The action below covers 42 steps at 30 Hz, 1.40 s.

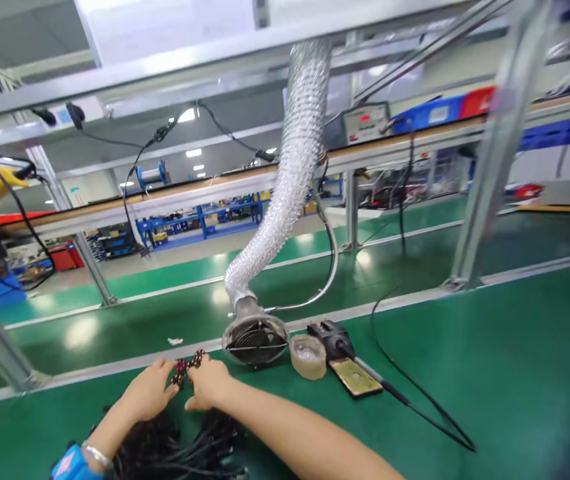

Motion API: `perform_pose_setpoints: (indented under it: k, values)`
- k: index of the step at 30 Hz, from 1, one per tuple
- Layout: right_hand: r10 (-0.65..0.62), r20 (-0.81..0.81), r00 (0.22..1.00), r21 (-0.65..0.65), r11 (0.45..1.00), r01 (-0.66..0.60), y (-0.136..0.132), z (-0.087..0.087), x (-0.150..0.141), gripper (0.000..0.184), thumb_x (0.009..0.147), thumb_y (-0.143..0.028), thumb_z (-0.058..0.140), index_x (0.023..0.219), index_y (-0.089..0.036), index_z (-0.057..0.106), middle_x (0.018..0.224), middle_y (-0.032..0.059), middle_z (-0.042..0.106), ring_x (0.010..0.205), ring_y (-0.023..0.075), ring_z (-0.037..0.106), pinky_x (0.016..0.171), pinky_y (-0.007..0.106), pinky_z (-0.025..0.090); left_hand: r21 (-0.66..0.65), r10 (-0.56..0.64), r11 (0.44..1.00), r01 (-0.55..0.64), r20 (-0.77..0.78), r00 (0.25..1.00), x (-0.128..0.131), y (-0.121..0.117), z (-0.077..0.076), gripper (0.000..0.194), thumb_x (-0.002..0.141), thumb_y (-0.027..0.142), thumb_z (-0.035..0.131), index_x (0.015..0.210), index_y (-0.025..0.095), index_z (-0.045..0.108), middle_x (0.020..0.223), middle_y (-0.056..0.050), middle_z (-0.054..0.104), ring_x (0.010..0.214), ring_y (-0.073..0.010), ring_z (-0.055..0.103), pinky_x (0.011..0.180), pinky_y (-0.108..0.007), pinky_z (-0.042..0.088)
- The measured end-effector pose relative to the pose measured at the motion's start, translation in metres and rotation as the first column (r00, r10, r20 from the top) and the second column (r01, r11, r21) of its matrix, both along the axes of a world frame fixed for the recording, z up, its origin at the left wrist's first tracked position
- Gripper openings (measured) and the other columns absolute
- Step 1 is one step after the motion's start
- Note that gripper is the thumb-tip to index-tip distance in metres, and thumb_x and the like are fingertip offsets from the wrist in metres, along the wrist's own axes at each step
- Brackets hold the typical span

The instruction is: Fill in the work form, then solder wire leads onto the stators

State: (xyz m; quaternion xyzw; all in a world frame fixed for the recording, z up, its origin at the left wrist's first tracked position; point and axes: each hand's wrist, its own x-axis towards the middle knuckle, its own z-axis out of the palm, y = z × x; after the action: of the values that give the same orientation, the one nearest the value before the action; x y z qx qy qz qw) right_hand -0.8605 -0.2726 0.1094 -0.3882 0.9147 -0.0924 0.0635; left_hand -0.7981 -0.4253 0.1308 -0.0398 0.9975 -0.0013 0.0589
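Left grip (147,390): fingers and thumb closed on a cluster of small dark pieces (179,372), reddish and pale at the ends; fine detail blurred. Silver bangle (97,457) and blue cuff (75,465) at the wrist.

Right grip (209,383): bare forearm, fingers curled onto the right end of the same cluster, just beside the left fingertips.

Cluster: between the two hands, over the green desk (529,373), near its metal rail (89,372).

Black cables (165,443): one loose, tangled heap, below the hands and partly covered by them.

White scrap (175,341): one, small, just beyond the fingers.

Round extractor hood (257,341): dark grille, right of the hands; joined to a silver flexible duct (295,153) rising to the overhead frame.

Translucent cup (309,360): one, just right of the hood.

Black holder (329,337): beside the cup; yellowish pad (355,375) in front, a corded tool with its handle lying across it.

Further back: display unit (365,123), red digits; blue bin (429,113); blue spool (152,175), on a raised shelf.
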Motion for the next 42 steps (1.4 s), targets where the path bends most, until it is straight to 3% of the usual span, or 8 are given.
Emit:
perform_pose_setpoints:
  k: [4,11,18,24,29,33,37,42]
  values:
    - [-0.045,-0.014,0.999,0.05,0.998,0.046,-0.011,-0.009,-0.005,0.071,0.063,-0.038,0.076,0.127,-0.015,0.056,0.125,0.023,0.057,0.117,0.0329,0.057,0.085,0.045,0.055,0.017,-0.045,0.999,0.044,0.071,0.996,-0.037,-0.014,-0.009,0.057,0.069,0.017,0.058,0.126,0.012,0.054,0.131,-0.015,0.055,0.113,-0.0267,0.059,0.099,-0.035,0.043]
    - [-0.054,-0.007,0.999,0.117,0.992,0.054,-0.014,-0.007,-0.017,0.066,0.063,-0.045,0.074,0.117,-0.007,0.064,0.114,0.0208,0.065,0.109,0.0345,0.062,0.082,0.045,0.058,0.007,-0.057,0.998,0.057,0.088,0.995,-0.053,-0.017,-0.029,0.039,0.055,0.013,0.059,0.095,0.017,0.058,0.105,-0.009,0.065,0.098,-0.0248,0.063,0.083,-0.031,0.047]
    - [0.062,-0.041,0.997,0.066,0.996,-0.06,0.009,0.02,-0.013,0.035,0.071,-0.033,0.072,0.1,-0.012,0.069,0.101,0.0149,0.07,0.092,0.0279,0.069,0.074,0.035,0.06,-0.043,-0.024,0.999,0.026,0.048,0.999,-0.059,-0.005,-0.018,0.055,0.065,0.018,0.062,0.118,0.013,0.047,0.119,-0.016,0.054,0.1,-0.0237,0.064,0.087,-0.031,0.047]
    - [0.063,-0.061,0.996,-0.107,0.992,-0.07,0.078,0.056,0.035,0.035,0.085,-0.018,0.05,0.119,-0.013,0.059,0.118,0.0192,0.054,0.095,0.0277,0.066,0.084,0.039,0.053,-0.091,0.0,0.996,0.006,0.073,0.997,-0.049,0.009,-0.013,0.035,0.085,0.028,0.064,0.115,0.011,0.054,0.117,-0.011,0.056,0.1,-0.0213,0.059,0.088,-0.04,0.05]
    - [0.032,0.094,0.995,0.029,0.999,-0.035,0.152,0.025,0.05,0.025,0.074,-0.015,0.061,0.099,-0.013,0.068,0.102,0.0155,0.056,0.077,0.0315,0.067,0.069,0.041,0.052,-0.12,0.037,0.992,-0.031,0.049,0.998,-0.045,0.015,-0.018,0.041,0.095,0.036,0.051,0.124,0.008,0.051,0.124,-0.012,0.051,0.102,-0.0169,0.058,0.093,-0.039,0.049]
    - [-0.046,0.175,0.983,0.073,0.997,0.034,0.185,-0.011,0.048,0.046,0.08,-0.029,0.065,0.124,-0.017,0.061,0.119,0.0186,0.055,0.092,0.0332,0.066,0.084,0.044,0.051,-0.145,0.037,0.989,-0.022,0.102,0.994,-0.047,0.021,-0.014,0.035,0.094,0.037,0.054,0.112,0.007,0.059,0.115,-0.009,0.057,0.095,-0.0148,0.061,0.089,-0.036,0.052]
    - [-0.105,0.218,0.97,0.003,0.994,0.107,0.206,-0.013,0.044,0.073,0.081,-0.043,0.067,0.144,-0.019,0.04,0.144,0.0169,0.04,0.118,0.0328,0.055,0.102,0.044,0.042,-0.139,0.021,0.99,-0.003,0.133,0.991,-0.052,0.022,-0.011,0.033,0.094,0.038,0.054,0.099,0.007,0.063,0.098,-0.004,0.063,0.089,-0.0153,0.063,0.086,-0.034,0.052]
    - [-0.087,0.261,0.961,-0.032,0.995,0.098,0.223,-0.007,0.053,0.08,0.075,-0.032,0.074,0.143,-0.011,0.039,0.138,0.0177,0.046,0.121,0.0327,0.052,0.103,0.042,0.042,-0.131,0.087,0.988,-0.078,0.062,0.994,-0.048,0.026,0.016,0.026,0.085,0.033,0.064,0.096,0.009,0.065,0.089,-0.006,0.067,0.082,-0.0176,0.065,0.078,-0.032,0.052]
